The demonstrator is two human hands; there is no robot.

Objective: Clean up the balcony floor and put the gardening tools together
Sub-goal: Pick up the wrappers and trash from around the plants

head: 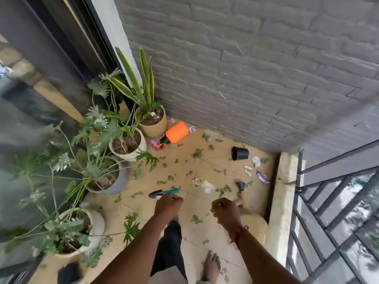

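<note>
Head view shows a balcony not yet tidied; in my judgement the task is at its outset, with nothing gathered. Along the left stand potted plants [127, 144]. Just beyond the left hand [168, 206] lies the hand trowel [163, 193] on the floor tiles [205, 232], blade to the left and teal handle toward the knuckles, not touched. That hand is curled into a fist with nothing seen in it. Farther off, by the wall, the orange spray bottle [176, 133] lies on its side. Cut leaves [196, 153] and crumpled paper [208, 186] litter the floor between. The right hand [224, 210] is likewise fisted, holding nothing visible. To its right a black pot [239, 153] lies tipped over, wrappers [263, 177] sit near the kerb, and what appears to be a beige watering can [253, 224] stands blurred. The next move likely calls for uncurling the left fingers, stooping, and taking the trowel by its handle.
</note>
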